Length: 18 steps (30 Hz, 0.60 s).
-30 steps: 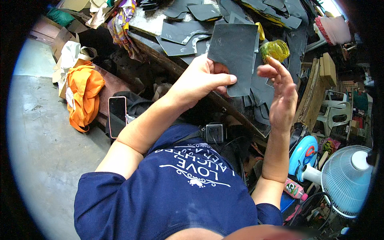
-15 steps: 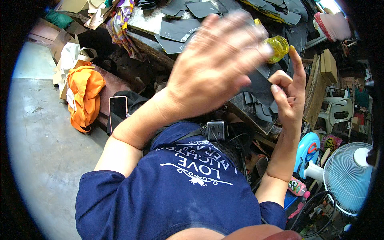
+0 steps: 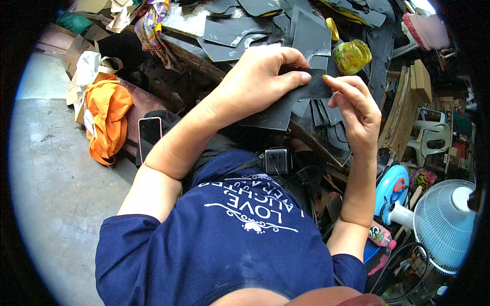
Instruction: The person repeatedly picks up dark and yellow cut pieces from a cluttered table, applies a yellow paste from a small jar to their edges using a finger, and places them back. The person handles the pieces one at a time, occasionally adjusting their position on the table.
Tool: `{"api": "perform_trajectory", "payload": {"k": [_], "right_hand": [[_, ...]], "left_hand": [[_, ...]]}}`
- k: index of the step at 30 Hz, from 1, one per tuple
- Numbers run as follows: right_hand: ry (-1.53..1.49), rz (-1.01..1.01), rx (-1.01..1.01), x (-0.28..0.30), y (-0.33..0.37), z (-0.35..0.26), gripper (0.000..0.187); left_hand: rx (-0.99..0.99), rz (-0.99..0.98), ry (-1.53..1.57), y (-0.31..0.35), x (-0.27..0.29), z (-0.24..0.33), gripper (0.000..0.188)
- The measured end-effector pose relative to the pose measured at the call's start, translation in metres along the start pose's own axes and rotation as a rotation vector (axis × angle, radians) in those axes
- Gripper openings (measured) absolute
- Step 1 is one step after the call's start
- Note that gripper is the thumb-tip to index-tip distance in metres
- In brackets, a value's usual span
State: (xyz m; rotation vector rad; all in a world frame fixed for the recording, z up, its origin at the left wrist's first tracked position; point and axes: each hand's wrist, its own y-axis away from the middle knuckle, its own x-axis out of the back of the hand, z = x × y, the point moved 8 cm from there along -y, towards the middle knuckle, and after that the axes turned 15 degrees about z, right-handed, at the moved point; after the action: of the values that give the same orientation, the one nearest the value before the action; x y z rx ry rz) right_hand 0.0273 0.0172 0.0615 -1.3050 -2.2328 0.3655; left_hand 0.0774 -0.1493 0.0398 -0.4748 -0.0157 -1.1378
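My left hand (image 3: pixel 263 84) is closed on a flat black sheet piece (image 3: pixel 315 85), pinching its upper edge between thumb and fingers. The piece spreads under the hand toward me, over the near edge of the worktable. My right hand (image 3: pixel 360 109) is at the right end of this piece. Its index finger reaches out with yellow paste on the tip, at the sheet's corner, while the other fingers bend loosely. Just beyond stands a tilted clear jar (image 3: pixel 352 57) with yellow paste inside. A yellow lid (image 3: pixel 332 29) is beside the jar.
Several black cut pieces (image 3: pixel 232 31) cover the worktable, with more small ones (image 3: pixel 334 133) stacked at its near corner. A phone (image 3: pixel 150 133) and an orange cloth bag (image 3: pixel 108 120) are at my left. A fan (image 3: pixel 444 224) and a pink bottle (image 3: pixel 380 234) stand at my right.
My left hand, blurred and raised before, has come down onto the black piece and grips it. My right hand has let go of the piece and its index finger has lowered from beside the jar.
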Motion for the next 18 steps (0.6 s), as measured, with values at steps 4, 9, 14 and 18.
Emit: {"api": "perform_trajectory", "payload": {"k": [4, 9, 14, 18], "right_hand": [[0.06, 0.037, 0.003, 0.0, 0.0, 0.0, 0.036], [0.012, 0.03, 0.025, -0.003, 0.0, 0.002, 0.031], [-0.12, 0.053, -0.053, 0.0, 0.004, 0.011, 0.029], [0.015, 0.022, 0.013, 0.004, 0.012, 0.008, 0.029]], "left_hand": [[0.119, -0.088, 0.134, 0.003, -0.007, -0.004, 0.022], [0.131, -0.124, 0.143, 0.002, -0.009, -0.002, 0.021], [0.153, -0.116, 0.194, 0.0, -0.007, -0.003, 0.022], [0.136, -0.006, 0.204, -0.005, 0.001, -0.007, 0.021]]}}
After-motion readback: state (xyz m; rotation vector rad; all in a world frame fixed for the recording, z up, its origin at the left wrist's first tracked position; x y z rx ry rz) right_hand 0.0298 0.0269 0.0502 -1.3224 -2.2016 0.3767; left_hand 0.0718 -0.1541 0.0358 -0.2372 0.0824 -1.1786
